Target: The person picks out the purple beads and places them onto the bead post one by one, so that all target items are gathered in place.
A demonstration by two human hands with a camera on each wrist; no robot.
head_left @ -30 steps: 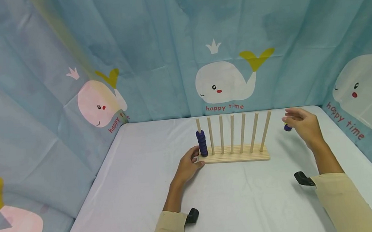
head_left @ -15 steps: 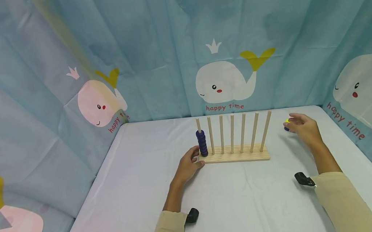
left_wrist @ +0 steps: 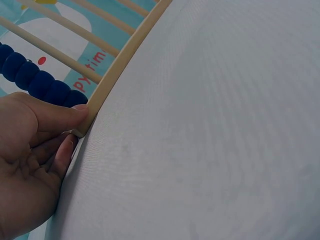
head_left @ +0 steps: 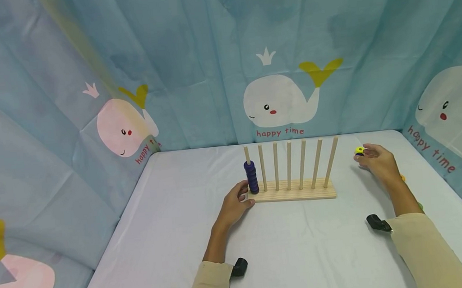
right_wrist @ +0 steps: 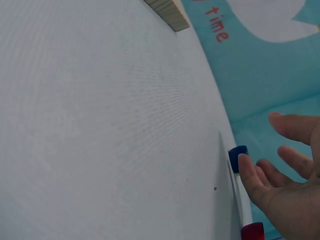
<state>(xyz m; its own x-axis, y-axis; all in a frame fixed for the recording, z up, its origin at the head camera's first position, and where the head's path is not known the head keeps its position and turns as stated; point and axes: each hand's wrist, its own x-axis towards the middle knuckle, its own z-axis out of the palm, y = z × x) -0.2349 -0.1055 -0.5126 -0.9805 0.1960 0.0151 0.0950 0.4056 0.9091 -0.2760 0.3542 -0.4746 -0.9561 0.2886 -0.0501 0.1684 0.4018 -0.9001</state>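
In the head view a wooden counting rack stands mid-table, with several upright pegs. Dark blue beads are stacked on its leftmost peg; the other pegs are bare. My left hand grips the left end of the rack's base, thumb at the front. To the right of the rack is my right hand, its fingers spread apart beside a yellow bead and a loose blue bead. The thumb tip partly covers that blue bead in the right wrist view; whether they touch, I cannot tell.
A red bead lies nearer the wrist in the right wrist view. An orange bead and a green bead peek out behind the right forearm. A whale-print curtain hangs behind the white-covered table.
My right hand has lowered slightly beside the loose beads. The yellow bead shows more, the loose blue one less, and orange and green beads have come into sight. The left hand stays put.
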